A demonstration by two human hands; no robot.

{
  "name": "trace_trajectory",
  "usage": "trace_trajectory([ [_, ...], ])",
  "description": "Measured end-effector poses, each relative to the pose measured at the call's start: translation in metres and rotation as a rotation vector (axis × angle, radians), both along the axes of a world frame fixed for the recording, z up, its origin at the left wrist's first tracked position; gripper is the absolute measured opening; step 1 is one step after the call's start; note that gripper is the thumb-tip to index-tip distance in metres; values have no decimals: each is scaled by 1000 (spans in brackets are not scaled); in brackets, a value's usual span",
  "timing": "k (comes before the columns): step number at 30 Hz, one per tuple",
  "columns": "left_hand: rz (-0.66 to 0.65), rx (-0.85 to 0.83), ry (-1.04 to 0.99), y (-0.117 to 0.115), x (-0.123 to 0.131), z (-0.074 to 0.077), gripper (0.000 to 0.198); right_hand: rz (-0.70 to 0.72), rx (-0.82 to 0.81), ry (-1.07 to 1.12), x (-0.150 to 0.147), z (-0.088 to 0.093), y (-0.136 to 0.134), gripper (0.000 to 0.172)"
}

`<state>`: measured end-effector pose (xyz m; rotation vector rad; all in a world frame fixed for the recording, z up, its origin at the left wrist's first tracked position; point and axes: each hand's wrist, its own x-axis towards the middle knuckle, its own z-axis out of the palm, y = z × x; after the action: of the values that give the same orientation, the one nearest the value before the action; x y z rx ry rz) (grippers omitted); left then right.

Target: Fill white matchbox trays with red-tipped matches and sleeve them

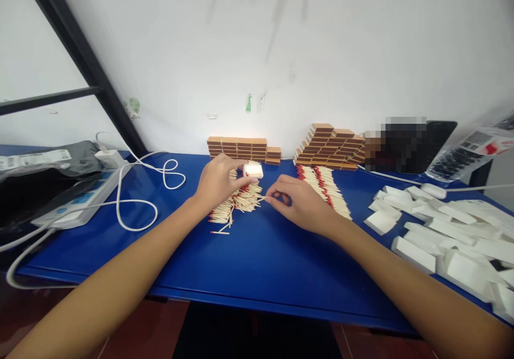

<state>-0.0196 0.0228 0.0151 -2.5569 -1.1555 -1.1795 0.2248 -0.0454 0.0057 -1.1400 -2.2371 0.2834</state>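
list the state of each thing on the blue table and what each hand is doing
left hand: fingers holding a small white matchbox tray above the match pile
right hand: fingers pinching matches at the pile's edge
match pile: loose, heaped between the hands
second batch of matches: laid out in rows
brown matchboxes: closed, stacked against the wall
white trays: empty, scattered at right
power strip: white cable plugged in

the left hand point(219, 183) holds a small white tray point(253, 170) over a heap of matches point(240, 201) on the blue table point(257, 262). the right hand point(299, 202) pinches matches at the heap's edge. stacked matchboxes point(244, 149) line the wall; white trays point(441, 225) lie to the right.
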Motion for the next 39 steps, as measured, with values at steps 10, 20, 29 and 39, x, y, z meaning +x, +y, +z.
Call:
trace_trajectory([
  [10, 27, -3, -2, 3, -1, -1, 43, -37, 59, 103, 19, 18, 5, 14],
  [20, -145, -39, -22, -14, 13, -2, 48, -171, 132, 296, 11, 16, 3, 16],
  [29, -207, -44, -61, -19, 17, -1, 47, -100, 159, 194, 8, 12, 1, 13],
  [39, -281, -2, -40, -19, 17, -3, 48, -42, 207, 112, 12, 8, 3, 12],
])
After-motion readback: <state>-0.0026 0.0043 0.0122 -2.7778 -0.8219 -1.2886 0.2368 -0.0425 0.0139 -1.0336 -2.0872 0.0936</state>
